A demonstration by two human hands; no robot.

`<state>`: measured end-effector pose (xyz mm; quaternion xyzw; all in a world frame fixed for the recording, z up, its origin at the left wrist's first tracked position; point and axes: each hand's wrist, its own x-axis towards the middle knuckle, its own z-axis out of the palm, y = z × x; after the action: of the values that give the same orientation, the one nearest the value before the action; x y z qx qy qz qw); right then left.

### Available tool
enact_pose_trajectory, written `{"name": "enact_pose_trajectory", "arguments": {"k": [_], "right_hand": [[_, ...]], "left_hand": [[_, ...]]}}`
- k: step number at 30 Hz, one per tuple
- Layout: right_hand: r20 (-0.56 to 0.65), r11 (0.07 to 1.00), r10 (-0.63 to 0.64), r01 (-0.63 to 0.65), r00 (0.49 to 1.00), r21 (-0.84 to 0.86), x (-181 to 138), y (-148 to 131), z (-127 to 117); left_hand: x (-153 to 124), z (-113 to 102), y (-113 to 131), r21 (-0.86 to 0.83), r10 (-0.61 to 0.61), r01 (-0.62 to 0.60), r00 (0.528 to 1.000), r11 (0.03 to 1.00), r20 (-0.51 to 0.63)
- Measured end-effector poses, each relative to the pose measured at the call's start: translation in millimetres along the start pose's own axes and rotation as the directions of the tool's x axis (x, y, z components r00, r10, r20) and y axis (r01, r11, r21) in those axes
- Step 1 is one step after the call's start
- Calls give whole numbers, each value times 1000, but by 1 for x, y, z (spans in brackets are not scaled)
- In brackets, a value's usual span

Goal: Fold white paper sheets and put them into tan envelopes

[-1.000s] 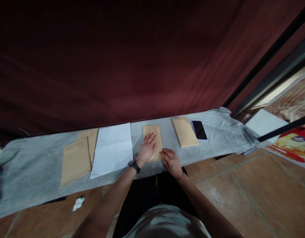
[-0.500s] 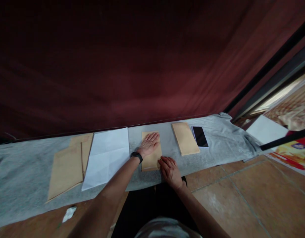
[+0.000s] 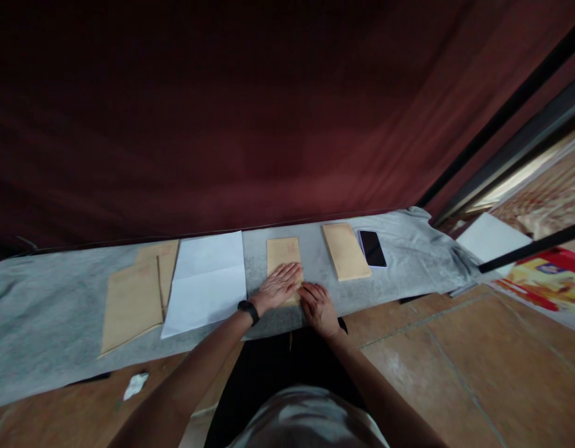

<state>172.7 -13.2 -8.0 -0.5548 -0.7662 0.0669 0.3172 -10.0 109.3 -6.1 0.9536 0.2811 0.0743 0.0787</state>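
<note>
A small brown paper envelope (image 3: 280, 249) lies flat on the grey cloth right in front of me, with faint red print near its upper right corner. My left hand (image 3: 279, 286), a black band at the wrist, rests flat across its lower half with the fingers stretched out. At the envelope's lower right edge is my right hand (image 3: 319, 306), its fingers bent and closed on that edge; the fingertips are partly hidden. Another brown envelope or stack of envelopes (image 3: 347, 252) lies to the right. On the left are a creased white paper sheet (image 3: 208, 280) and larger brown envelopes (image 3: 131, 305).
A phone (image 3: 373, 249) lies beside the right-hand envelope. The grey cloth (image 3: 409, 249) covers a narrow bench against a dark red curtain (image 3: 250, 137). A white scrap (image 3: 135, 386) is on the tiled floor. Black bars and a red-yellow printed box (image 3: 549, 280) stand at right.
My left hand has slid down the envelope towards me, uncovering its printed upper part. My right hand stays at the lower right edge. The view has shifted slightly.
</note>
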Motion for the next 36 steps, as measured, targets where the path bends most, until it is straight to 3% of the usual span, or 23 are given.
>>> {"name": "enact_pose_trajectory", "arguments": {"k": [13,21,26,29,36], "right_hand": [[15,1000,-3,4,1000,-25,-4,2,1],[26,999,1,-2,1000,34,-1,5,-3],[221,989,-146,141,964,37,18,8,-1],[306,984,-163,179,938,-23,36,15,6],[225,978,-163,188,961,-94,90,46,21]], "left_hand": [[-61,-12,46,2,17,-17,1000,1000,10],[-91,-13,55,12,-3,4,1000,1000,-10],[-92,-14,58,48,-11,11,1000,999,-14],[-92,-12,58,56,-17,18,1000,998,-25],[-94,-13,57,49,-15,16,1000,999,-22]]}}
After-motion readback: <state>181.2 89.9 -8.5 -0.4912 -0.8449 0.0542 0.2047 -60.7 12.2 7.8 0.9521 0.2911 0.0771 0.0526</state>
